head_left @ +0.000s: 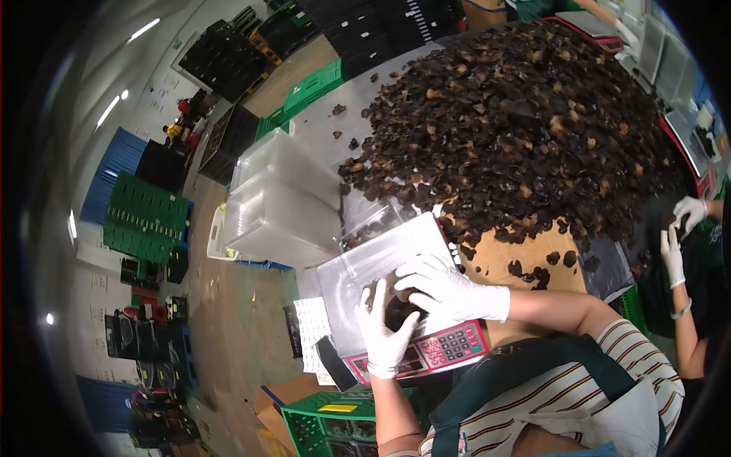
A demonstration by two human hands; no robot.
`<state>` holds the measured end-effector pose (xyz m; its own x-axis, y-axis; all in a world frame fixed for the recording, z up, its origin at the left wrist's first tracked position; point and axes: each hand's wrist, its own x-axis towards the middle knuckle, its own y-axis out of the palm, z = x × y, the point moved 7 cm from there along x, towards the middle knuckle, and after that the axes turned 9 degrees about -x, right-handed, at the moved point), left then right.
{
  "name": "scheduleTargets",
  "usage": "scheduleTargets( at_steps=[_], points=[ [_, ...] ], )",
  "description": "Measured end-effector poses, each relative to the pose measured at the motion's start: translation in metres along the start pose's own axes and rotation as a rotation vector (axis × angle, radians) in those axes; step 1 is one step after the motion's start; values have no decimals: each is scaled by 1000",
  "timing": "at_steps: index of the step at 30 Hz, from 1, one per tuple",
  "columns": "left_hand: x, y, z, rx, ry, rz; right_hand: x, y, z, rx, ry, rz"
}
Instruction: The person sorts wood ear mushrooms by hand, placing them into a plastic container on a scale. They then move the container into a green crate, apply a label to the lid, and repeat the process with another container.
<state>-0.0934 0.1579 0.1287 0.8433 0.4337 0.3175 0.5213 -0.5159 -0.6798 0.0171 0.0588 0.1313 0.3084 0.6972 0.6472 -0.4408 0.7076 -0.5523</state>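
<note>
My left hand [386,333], in a white glove, curves its fingers and thumb around a clump of dark brown wood ear mushrooms [399,311] over the scale's metal plate [429,238]. From the other side my right hand [445,289], also gloved, presses its fingers onto the same clump. Both hands partly cover the mushrooms. The red-edged scale [454,346] has its keypad facing me. Just beyond the plate, a clear plastic tray [378,221] has some dark pieces in or behind it.
A large heap of wood ear mushrooms [525,122] covers the table beyond. Tall stacks of clear trays [285,202] stand at left. Below the scale is a green crate [327,419]. A co-worker's gloved hands [678,236] are at right, near another scale [689,145].
</note>
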Motion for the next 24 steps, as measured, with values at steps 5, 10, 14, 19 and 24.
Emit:
scheduleTargets(
  at_steps=[5,10,14,19,24],
  points=[
    [-7,-18,14,-556,-136,-6,-14,-13,-26,456,504,165],
    [-19,-57,46,-918,-166,-287,-71,-58,-79,-150,405,245],
    [-16,-77,55,-959,-128,-468,-139,-45,-94,-389,434,473],
    [-15,-78,48,-940,-130,-531,-168,-31,-32,-433,88,619],
    [-30,-49,23,-977,-204,-448,-183,-52,-38,-283,231,516]
  ],
)
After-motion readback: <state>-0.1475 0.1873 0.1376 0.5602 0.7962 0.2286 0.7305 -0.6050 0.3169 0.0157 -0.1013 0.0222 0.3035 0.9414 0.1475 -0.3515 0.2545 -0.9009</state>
